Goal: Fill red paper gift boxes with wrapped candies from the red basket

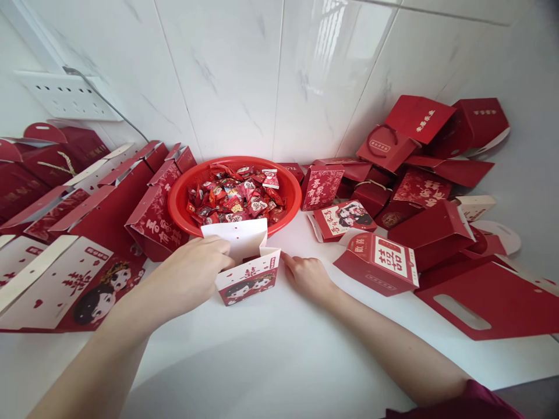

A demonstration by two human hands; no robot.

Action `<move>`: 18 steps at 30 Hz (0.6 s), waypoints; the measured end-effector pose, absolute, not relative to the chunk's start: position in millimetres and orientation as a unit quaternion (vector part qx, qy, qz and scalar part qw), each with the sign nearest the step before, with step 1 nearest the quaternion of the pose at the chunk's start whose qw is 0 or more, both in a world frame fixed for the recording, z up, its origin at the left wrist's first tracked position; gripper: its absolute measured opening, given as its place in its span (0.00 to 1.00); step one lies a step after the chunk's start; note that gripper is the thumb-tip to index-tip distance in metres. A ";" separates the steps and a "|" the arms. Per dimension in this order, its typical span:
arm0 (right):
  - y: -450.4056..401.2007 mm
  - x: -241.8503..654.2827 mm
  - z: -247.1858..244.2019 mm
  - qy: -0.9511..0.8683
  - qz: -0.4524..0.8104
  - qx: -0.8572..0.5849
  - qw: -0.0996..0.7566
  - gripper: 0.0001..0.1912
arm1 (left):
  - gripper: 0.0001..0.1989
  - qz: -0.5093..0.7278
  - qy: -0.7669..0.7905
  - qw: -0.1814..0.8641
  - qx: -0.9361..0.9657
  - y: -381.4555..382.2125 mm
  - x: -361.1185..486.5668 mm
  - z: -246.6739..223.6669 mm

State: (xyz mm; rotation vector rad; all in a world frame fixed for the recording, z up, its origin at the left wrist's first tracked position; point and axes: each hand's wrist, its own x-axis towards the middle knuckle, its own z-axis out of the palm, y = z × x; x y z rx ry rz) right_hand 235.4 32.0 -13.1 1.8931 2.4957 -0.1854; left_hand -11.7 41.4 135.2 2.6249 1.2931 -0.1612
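Note:
A small white and red paper gift box (248, 282), printed with two cartoon figures, stands upright on the table with its top flaps apart. My left hand (203, 270) is closed at the box's left side, its fingertips dipping inside the top and hidden there. Whether they hold anything does not show. On the other side, my right hand (308, 278) lies low by the table, index finger stretched to the box's right edge, other fingers loosely bent. Right behind the box, a red plastic basket (174, 203) holds many wrapped candies (236, 195).
To the left stand rows of red and white gift boxes (159, 215). On the right, red boxes are piled (430, 227), with a carton (379, 262) and a flatter box (345, 220) nearest me. A tiled wall (236, 75) bounds the back; a power strip (70, 96) hangs upper left.

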 end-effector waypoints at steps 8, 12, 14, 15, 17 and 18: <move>33.9 236.9 -10.4 0.787 -0.068 0.613 -0.007 0.29 | 0.12 -0.065 0.444 0.107 0.887 41.3 -11.4 136.0; 40.0 241.0 -7.4 0.778 -0.082 0.623 0.004 0.32 | 0.11 -0.059 0.444 0.114 0.887 41.3 -10.0 137.1; 41.2 240.8 -7.6 0.776 -0.078 0.625 0.013 0.32 | 0.12 -0.050 0.444 0.123 0.886 40.9 -9.0 138.3; 41.1 239.9 -8.2 0.775 -0.074 0.627 0.015 0.31 | 0.12 -0.045 0.443 0.125 0.887 40.8 -8.7 138.7; 39.8 237.4 -9.7 0.774 -0.069 0.629 0.017 0.31 | 0.12 -0.039 0.440 0.126 0.888 40.7 -8.8 138.8; 39.0 236.1 -10.4 0.774 -0.067 0.629 0.018 0.32 | 0.12 -0.037 0.439 0.125 0.889 40.7 -9.0 138.5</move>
